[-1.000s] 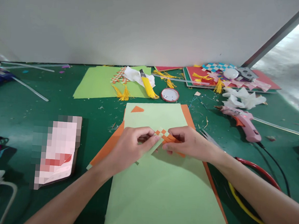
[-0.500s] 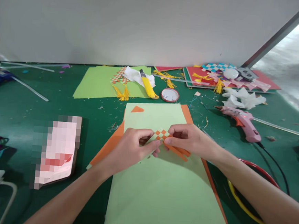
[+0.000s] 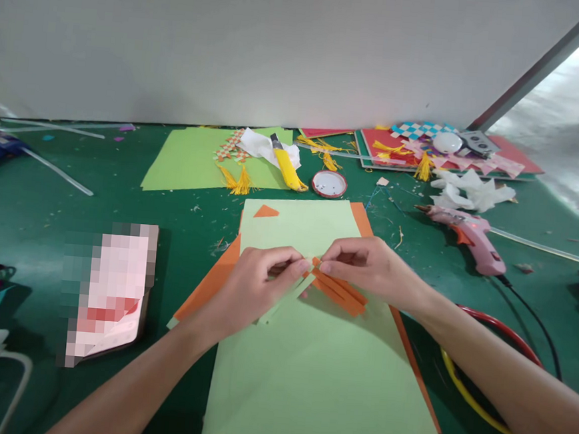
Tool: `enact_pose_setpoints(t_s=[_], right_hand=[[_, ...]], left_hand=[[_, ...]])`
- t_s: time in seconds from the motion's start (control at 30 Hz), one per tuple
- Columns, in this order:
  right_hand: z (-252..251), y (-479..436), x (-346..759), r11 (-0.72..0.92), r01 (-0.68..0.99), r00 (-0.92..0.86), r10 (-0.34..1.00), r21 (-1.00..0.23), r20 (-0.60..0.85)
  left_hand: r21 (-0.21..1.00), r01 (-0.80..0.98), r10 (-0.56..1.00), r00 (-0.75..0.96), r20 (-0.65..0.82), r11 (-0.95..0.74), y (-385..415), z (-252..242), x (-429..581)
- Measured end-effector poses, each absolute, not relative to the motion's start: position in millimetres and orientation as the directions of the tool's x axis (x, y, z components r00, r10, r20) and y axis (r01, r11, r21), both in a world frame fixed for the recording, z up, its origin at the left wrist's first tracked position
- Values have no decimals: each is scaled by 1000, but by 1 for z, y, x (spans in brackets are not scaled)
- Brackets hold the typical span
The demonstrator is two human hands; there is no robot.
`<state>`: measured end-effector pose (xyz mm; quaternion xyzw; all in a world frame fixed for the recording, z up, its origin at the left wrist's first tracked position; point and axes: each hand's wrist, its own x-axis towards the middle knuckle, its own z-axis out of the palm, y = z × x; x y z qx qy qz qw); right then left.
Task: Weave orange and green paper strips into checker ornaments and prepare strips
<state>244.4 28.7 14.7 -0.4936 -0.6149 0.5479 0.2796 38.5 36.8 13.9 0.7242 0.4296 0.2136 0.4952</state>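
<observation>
Green matting (image 3: 43,224) lies under your pale green sheet (image 3: 308,365); above it your left hand (image 3: 253,291) and right hand (image 3: 366,266) pinch the orange strips (image 3: 341,293), fingertips meeting.

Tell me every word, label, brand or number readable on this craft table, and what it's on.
No text can be read anywhere.
Phone: screen blurred out, unreadable.
Pink glue gun, yellow utility knife, round lid: any marks too small to tell.
Paper strips pinched by left hand and right hand: plain, no print.
</observation>
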Motion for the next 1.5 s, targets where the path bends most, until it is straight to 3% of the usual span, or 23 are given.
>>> enact_pose_setpoints(t_s=[0.47, 0.93, 1.17, 1.33, 1.5], right_hand=[[14, 28, 244, -99, 330, -340, 915, -939, -216], [11, 29, 246, -103, 334, -356, 907, -937, -227], [14, 27, 244, -84, 400, -350, 906, -913, -237], [17, 25, 243, 58, 445, -356, 927, -894, -118], [11, 24, 246, 472, 546, -438, 865, -692, 245]], left_hand=[[861, 451, 832, 552, -63, -234, 38, 12, 39], [903, 406, 851, 515, -101, -138, 37, 13, 39], [868, 440, 847, 529, -44, -230, 38, 10, 39], [851, 418, 854, 516, 64, -317, 38, 9, 37], [764, 360, 770, 580, 266, -535, 38, 9, 35]])
